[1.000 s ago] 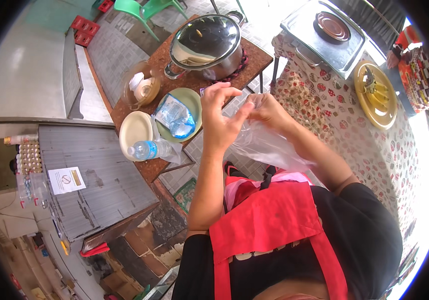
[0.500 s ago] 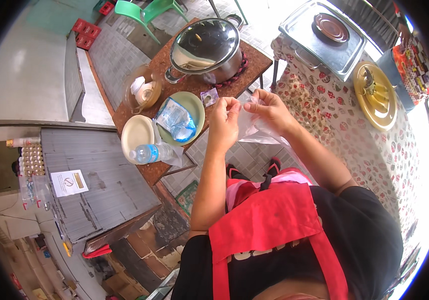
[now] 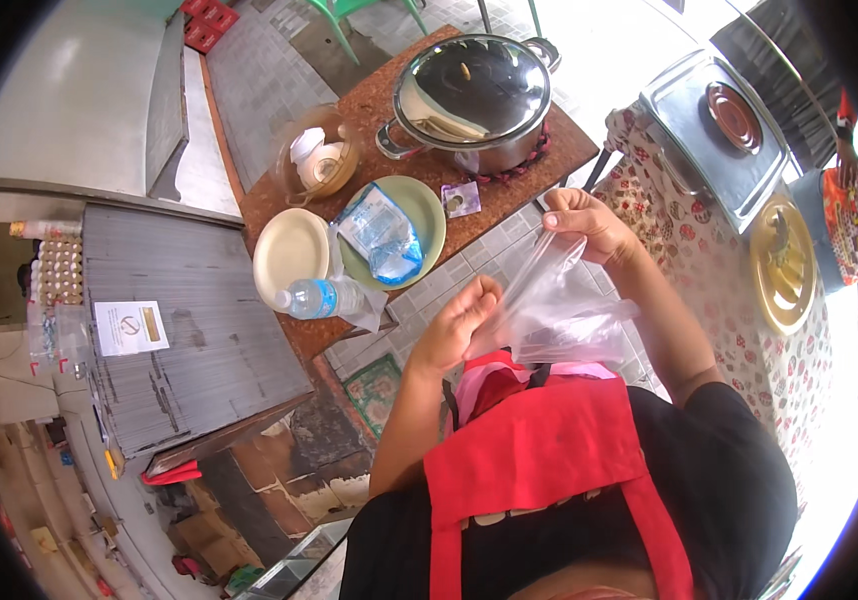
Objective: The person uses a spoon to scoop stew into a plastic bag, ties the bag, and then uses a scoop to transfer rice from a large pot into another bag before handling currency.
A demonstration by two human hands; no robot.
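Note:
A clear plastic bag (image 3: 559, 320) is stretched between my hands, in front of my red apron. My left hand (image 3: 464, 325) grips it low on the left with curled fingers, and my right hand (image 3: 589, 225) pinches it higher up on the right. On the brown table beyond are a lidded steel pot (image 3: 474, 90), a glass bowl (image 3: 344, 175) with white items inside, a green plate (image 3: 429, 215) bearing a blue-and-white pack (image 3: 389, 240), a cream plate (image 3: 289, 250), a water bottle (image 3: 319, 300) and a small purple packet (image 3: 461, 200).
At right, a patterned tablecloth (image 3: 759, 380) bears a steel tray (image 3: 699, 180) with a brown lid and a yellow platter (image 3: 789, 300); a person (image 3: 844, 225) stands behind. A grey counter (image 3: 189, 370) is on the left, a green chair (image 3: 344, 30) farther back.
My hands have moved apart, the left down toward me and the right up to the right, stretching the bag diagonally. The view has shifted slightly.

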